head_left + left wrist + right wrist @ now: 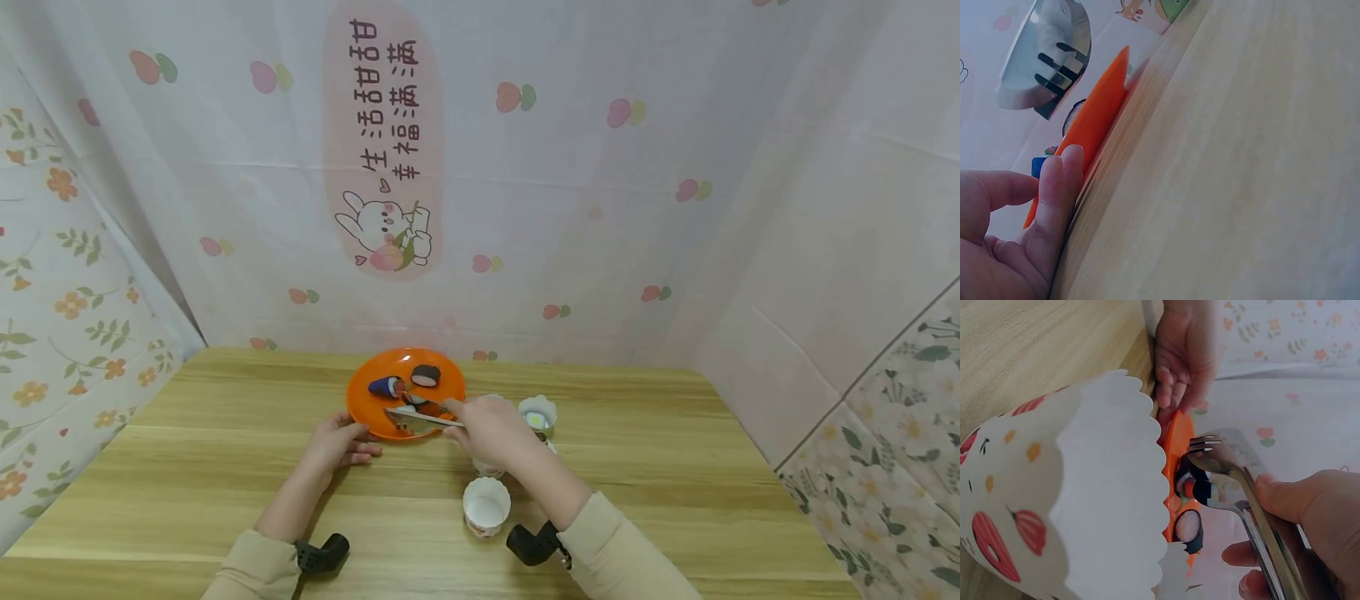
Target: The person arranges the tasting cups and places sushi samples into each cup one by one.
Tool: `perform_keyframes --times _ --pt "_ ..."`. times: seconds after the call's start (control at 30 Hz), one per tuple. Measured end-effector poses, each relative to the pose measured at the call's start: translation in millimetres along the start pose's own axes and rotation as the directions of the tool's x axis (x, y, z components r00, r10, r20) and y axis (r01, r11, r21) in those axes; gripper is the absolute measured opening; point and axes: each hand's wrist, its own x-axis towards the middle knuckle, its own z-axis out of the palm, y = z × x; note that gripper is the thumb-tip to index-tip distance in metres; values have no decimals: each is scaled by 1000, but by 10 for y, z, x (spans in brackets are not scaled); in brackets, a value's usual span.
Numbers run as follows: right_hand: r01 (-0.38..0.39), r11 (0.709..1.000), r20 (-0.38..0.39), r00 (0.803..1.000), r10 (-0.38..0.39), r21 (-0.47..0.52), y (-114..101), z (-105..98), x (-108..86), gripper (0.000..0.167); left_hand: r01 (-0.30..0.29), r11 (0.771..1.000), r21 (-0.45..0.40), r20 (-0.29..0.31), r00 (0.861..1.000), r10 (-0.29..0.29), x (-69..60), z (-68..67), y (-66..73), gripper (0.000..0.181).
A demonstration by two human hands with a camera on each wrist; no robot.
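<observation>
An orange plate [366, 407] lies on the table with its near-left rim pinched between the thumb and fingers of my left hand [335, 447]. My right hand [498, 429] grips metal tongs [423, 418], whose pronged end hangs over the plate. The right wrist view shows one pronged tip and one broad tip on the tongs [1250, 515]. On the plate are a dark-rimmed round sushi-like piece [426, 375], a blue-wrapped piece [385, 387] and other pieces partly hidden under the tongs. Whether the tips touch a piece, I cannot tell.
A white paper cup [486, 507] stands near my right forearm. Another cup [537, 412] with something green inside is right of my right hand, and more cups are partly hidden beneath that hand. A patterned curtain [585, 208] hangs behind the table's far edge.
</observation>
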Motion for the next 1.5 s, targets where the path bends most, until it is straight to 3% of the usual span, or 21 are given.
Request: perform_keyframes --times 0.4,0.73,0.97,1.5 --pt "47 998 -104 994 -42 49 48 -53 -190 45 -3 1000 -10 9 1000 4 0 9 14 43" --pt "32 991 -114 993 -18 130 84 -67 -342 43 -17 1000 -6 12 1000 18 12 0 -9 43" --pt "52 986 -164 986 -25 160 156 -100 -451 44 -10 1000 3 10 1000 10 23 -7 -11 45" --pt "9 971 -179 983 35 239 300 -103 -659 44 -13 1000 2 6 1000 13 1 -10 -9 43"
